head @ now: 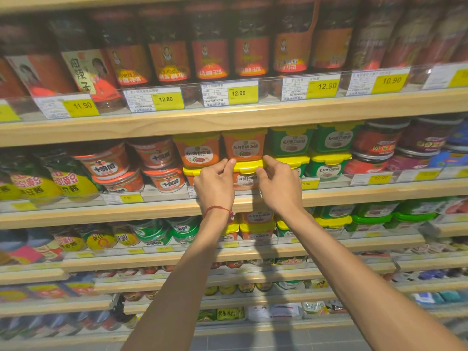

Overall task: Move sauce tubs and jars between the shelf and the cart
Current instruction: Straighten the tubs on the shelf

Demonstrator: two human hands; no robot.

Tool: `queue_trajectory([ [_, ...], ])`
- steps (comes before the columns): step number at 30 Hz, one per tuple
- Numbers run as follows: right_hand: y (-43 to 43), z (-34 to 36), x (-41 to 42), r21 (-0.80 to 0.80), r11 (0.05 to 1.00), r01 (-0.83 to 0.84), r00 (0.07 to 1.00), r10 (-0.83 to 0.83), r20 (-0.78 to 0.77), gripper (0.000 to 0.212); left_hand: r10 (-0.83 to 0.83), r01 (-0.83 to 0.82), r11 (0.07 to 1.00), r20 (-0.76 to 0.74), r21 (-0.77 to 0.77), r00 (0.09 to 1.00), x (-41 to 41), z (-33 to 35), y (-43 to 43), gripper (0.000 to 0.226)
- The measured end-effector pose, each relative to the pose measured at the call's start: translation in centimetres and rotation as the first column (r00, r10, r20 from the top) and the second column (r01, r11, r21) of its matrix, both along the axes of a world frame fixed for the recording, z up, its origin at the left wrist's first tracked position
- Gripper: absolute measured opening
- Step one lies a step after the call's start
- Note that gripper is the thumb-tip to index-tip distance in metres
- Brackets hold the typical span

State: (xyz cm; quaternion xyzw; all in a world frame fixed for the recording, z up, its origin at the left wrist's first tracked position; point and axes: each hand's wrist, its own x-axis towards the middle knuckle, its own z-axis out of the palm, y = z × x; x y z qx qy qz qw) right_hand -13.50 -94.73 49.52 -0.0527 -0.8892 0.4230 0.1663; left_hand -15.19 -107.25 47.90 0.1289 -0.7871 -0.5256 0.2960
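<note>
An orange sauce tub with a yellow lid (pixel 247 173) sits on the second wooden shelf (pixel 152 214), bottom of a stack. Another orange tub (pixel 244 145) rests on top of it. My left hand (pixel 215 183) grips the left side of the lower tub's lid, a red string bracelet on its wrist. My right hand (pixel 278 183) grips the right side of that same lid. More orange tubs (pixel 197 150) stand to the left and green tubs (pixel 288 141) to the right. No cart is in view.
Jars of chilli sauce (pixel 210 59) line the shelf above behind yellow price tags (pixel 241 93). Round red tubs (pixel 154 153) and yellow pouches (pixel 73 181) sit left of my hands. Dark jars (pixel 377 140) stand at right. Lower shelves (pixel 228 254) hold more tubs and packets.
</note>
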Motion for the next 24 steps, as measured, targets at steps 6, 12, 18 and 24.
queue_trajectory([
  [6, 0.22, 0.55, -0.2, -0.005, 0.999, 0.042, 0.999, -0.042, 0.003, 0.044, -0.056, 0.057, 0.997, 0.011, -0.053, 0.998, -0.31, 0.24, -0.03, 0.037],
  [12, 0.31, 0.66, 0.02, -0.027, 0.999, 0.042, 0.999, -0.041, 0.016, 0.043, -0.068, 0.069, 0.996, 0.023, -0.053, 0.997, -0.54, 0.2, -0.25, 0.034],
  [18, 0.44, 0.64, 0.34, 0.028, 0.999, 0.019, 0.999, -0.02, 0.031, 0.043, -0.053, 0.054, 0.997, 0.015, -0.063, 0.998, -0.45, 0.33, -0.4, 0.034],
  [24, 0.28, 0.09, -0.19, 0.086, 0.996, 0.013, 0.999, -0.017, 0.044, 0.046, -0.022, 0.022, 0.998, 0.012, -0.06, 1.0, -0.77, -0.13, -0.3, 0.041],
])
